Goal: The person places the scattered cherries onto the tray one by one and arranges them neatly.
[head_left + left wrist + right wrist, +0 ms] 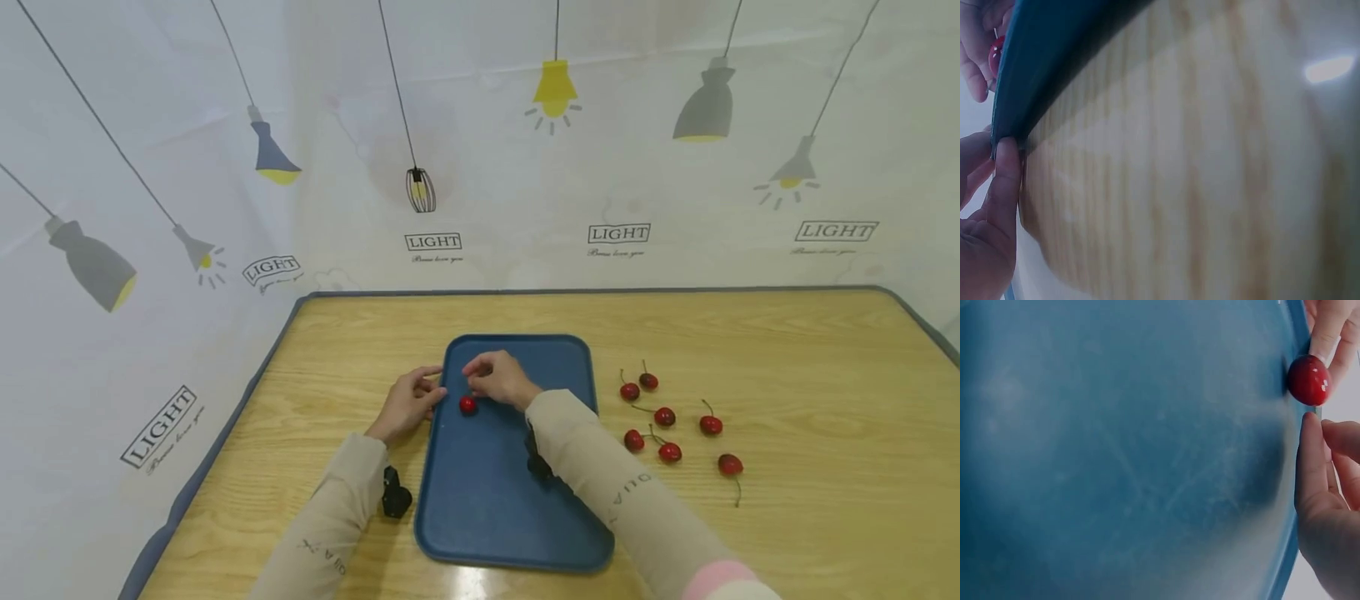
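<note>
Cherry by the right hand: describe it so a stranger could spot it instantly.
On the wooden table is a blue tray. Near the tray's left edge, just below the right hand in the head view, is a red cherry. It alone shows against blue; the other seven cherries lie on bare wood.

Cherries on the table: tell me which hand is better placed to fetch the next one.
The right hand, most likely. The cherries lie beside the right sleeve, right of the tray; the left hand is at the tray's left edge and would probably cross that arm.
</note>
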### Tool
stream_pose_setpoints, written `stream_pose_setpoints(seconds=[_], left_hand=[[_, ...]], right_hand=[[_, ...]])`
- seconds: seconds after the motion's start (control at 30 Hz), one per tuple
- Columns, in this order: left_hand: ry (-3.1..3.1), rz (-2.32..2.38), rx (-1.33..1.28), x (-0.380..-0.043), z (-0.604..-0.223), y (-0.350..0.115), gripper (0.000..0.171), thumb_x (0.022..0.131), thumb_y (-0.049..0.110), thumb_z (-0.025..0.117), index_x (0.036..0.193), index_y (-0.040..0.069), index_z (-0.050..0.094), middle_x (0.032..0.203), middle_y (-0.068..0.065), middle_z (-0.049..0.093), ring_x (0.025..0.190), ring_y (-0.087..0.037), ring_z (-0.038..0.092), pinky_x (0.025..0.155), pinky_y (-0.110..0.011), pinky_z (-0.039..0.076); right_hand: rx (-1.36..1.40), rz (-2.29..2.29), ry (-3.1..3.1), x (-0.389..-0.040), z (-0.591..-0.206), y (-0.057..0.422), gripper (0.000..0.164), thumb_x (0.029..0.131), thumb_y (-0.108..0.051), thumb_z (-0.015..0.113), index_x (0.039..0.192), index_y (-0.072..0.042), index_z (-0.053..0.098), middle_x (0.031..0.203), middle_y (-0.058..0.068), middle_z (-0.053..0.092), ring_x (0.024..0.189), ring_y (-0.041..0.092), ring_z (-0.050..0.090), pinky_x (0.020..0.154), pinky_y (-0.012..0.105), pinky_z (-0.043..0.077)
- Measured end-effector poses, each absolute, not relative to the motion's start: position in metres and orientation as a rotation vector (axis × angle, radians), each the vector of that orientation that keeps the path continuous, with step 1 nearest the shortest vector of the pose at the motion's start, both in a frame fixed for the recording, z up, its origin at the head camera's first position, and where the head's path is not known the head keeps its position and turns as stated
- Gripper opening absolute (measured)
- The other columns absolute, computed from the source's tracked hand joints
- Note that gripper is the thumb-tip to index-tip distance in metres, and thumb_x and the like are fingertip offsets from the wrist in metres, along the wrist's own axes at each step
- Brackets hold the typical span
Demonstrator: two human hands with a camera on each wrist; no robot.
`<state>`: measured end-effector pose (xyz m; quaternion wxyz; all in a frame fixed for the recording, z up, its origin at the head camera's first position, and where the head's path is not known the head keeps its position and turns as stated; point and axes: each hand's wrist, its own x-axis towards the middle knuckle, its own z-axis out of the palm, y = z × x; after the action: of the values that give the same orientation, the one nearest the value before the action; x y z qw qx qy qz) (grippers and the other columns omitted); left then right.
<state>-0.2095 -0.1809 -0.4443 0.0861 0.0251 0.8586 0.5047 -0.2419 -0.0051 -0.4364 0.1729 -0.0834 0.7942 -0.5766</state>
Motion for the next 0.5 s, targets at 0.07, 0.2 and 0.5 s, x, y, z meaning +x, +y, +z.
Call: stream_pose_setpoints(seconds=[0.07,0.2,0.5], left_hand=[[2.56,1.502,0.081,-0.2098,-0.445,-0.1814,0.041,0.087,0.007,0.056,0.126,0.004,0.047,0.091,-0.015,0.056,0.066,-0.015,0.055,0.053,-0.029,0.051],[2.557,1.507,0.081,-0.2102,-0.446,-0.1819,0.041,0.087,0.007,0.056,0.126,0.004,0.048,0.09,-0.014,0.056,0.064,-0.015,0.055,0.052,-0.029,0.051],[2.552,1.525,0.081,-0.2112,-0.448,-0.1819,0.041,0.086,0.007,0.057,0.126,0.004,0.048,0.087,-0.013,0.056,0.062,-0.014,0.054,0.051,-0.029,0.05]], right_hand=[[-0.231,-1.641,2.257,-0.2422,-0.4382,-0.0059,0.015,0.08,0.006,0.059,0.094,0.005,0.063,0.079,0.011,0.058,0.067,0.015,0.059,0.063,0.026,0.052],[-0.224,-1.651,2.269,-0.2435,-0.4405,-0.0064,0.015,0.079,0.006,0.06,0.093,0.005,0.063,0.079,0.011,0.058,0.067,0.015,0.059,0.063,0.026,0.052],[-0.216,-1.6,2.328,-0.2447,-0.4414,-0.0066,0.014,0.079,0.005,0.06,0.092,0.003,0.064,0.077,0.009,0.058,0.067,0.015,0.06,0.062,0.026,0.052]])
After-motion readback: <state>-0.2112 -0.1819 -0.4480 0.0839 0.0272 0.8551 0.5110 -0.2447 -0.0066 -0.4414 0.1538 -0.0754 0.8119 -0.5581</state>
